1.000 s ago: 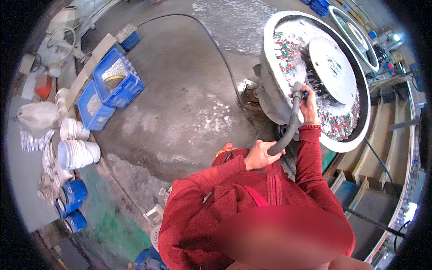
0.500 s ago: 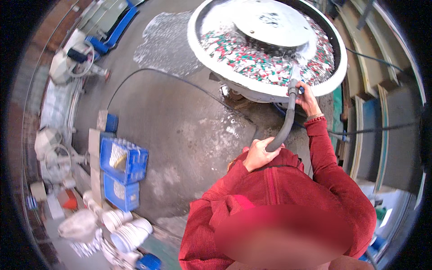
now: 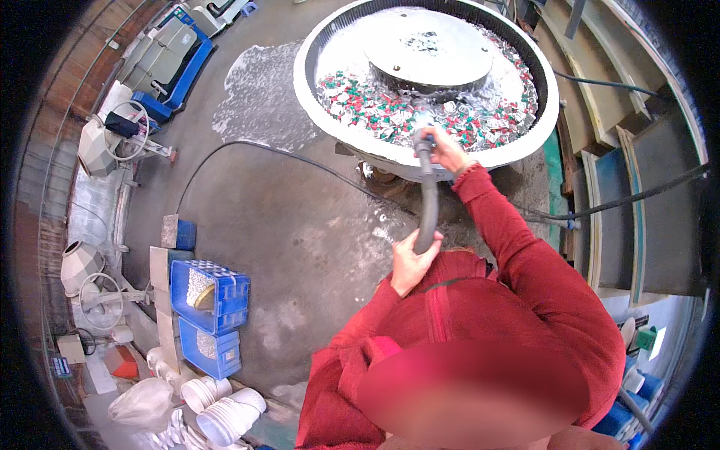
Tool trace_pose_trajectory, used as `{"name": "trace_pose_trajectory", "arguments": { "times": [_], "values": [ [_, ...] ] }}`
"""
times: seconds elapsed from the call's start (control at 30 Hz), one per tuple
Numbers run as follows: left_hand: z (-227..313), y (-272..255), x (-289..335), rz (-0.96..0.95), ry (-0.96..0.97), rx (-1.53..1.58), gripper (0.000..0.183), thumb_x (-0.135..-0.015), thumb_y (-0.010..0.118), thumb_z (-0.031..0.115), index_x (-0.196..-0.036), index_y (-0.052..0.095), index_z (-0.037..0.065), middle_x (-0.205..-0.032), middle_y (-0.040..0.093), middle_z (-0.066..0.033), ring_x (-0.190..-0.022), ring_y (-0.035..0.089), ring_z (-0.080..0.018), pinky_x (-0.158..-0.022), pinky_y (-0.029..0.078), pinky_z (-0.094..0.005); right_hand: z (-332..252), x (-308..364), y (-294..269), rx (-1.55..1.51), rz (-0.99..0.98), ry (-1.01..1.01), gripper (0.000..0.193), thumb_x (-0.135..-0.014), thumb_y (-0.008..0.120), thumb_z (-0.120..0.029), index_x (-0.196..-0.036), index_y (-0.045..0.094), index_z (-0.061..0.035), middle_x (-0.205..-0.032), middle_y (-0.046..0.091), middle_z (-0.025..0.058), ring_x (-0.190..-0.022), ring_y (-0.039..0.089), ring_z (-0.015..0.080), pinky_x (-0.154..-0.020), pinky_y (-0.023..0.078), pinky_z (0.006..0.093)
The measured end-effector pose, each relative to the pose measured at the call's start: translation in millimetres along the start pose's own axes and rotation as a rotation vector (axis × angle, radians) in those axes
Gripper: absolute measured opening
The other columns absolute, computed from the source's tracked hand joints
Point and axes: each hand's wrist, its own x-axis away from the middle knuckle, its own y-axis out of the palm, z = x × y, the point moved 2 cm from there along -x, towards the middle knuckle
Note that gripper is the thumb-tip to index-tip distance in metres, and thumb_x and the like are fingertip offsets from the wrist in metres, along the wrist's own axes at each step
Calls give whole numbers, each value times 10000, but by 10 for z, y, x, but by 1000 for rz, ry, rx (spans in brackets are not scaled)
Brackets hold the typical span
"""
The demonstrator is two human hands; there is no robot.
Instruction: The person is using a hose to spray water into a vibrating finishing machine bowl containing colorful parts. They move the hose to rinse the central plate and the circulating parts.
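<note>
My right hand [image 3: 448, 150] is closed around the nozzle end of a thick grey hose [image 3: 428, 196], over the near rim of a big round white bowl [image 3: 316, 129]. Lower down, near my waist, my left hand [image 3: 412, 262] grips the same hose. A pale blur, apparently water, shows at the nozzle tip. Inside the bowl lie many small red, green and white pieces [image 3: 367, 112], with white foam around them. A flat white disc-shaped cover [image 3: 431, 43] caps the hub in the bowl's middle.
A black hose [image 3: 315, 157] curves across the wet floor. On the left stand blue crates [image 3: 241, 296] holding white bits, white buckets [image 3: 232, 416] and machines with handwheels [image 3: 101, 300]. Foamy water [image 3: 259, 94] spreads left of the bowl. Large trough-like panels [image 3: 645, 214] line the right side.
Both hands and the hose have shifted left, and the nozzle now points at the bowl's near middle instead of its right part. The whole view has also shifted slightly.
</note>
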Motion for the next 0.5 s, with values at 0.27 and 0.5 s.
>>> {"name": "trace_pose_trajectory", "arguments": {
  "times": [0.27, 0.5],
  "values": [
    [-36, -212, 354, 244, 96, 21, 65, -745, 629, 7, -808, 621, 21, -711, 624, -21, -668, 567, -75, -629, 455, -242, -244, -33, 1255, 294, -142, -101, 143, -655, 561, -216, -727, 510, -104, -704, 487, 11, -629, 478, 148, -539, 426, 411],
    [23, -253, 361, 237, 87, -30, 61, -737, 651, 44, -787, 628, 17, -725, 647, -42, -678, 596, -97, -636, 467, -252, -185, 19, 1046, 335, -148, -152, 214, -715, 561, -300, -734, 525, -90, -752, 490, 10, -739, 498, 143, -575, 446, 342]
  ]
}}
